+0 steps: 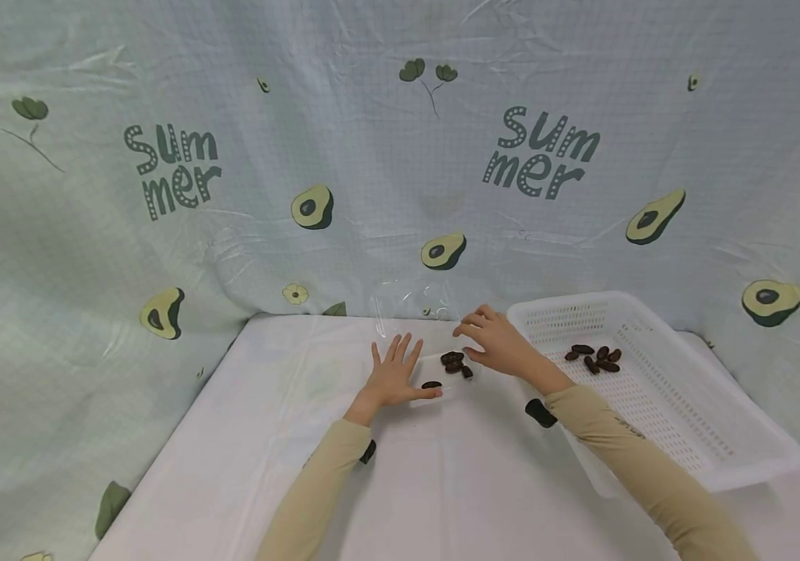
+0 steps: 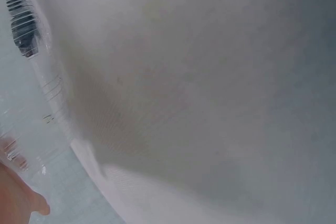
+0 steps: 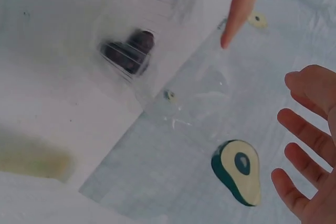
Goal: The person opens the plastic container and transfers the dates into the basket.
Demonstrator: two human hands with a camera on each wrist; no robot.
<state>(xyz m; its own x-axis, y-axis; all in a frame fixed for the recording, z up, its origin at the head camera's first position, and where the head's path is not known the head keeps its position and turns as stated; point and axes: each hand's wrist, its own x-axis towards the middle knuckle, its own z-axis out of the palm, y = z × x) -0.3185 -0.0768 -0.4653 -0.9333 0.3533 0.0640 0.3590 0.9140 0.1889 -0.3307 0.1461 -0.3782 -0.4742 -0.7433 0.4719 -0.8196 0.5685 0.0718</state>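
Tabletop [image 1: 428,483], brown pieces [image 1: 452,360] beside fingers [image 1: 474,320].

Soft light fills the head view, while the left wrist view is dim, perhaps unfocused.

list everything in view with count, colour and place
backdrop: one, pale, avocado-printed, behind everything
table: one, white, before it
basket: one, white, right side of table
date-like fruits: about six, dark brown, in basket
loose date-like fruits: at least four, dark brown, on table
clear plastic: count unclear, colourless, over loose fruits
wrist devices: two, black, at wrists
sleeves: two, beige, on forearms
left hand: one, bare, beside loose fruits
right hand: one, bare, beside basket
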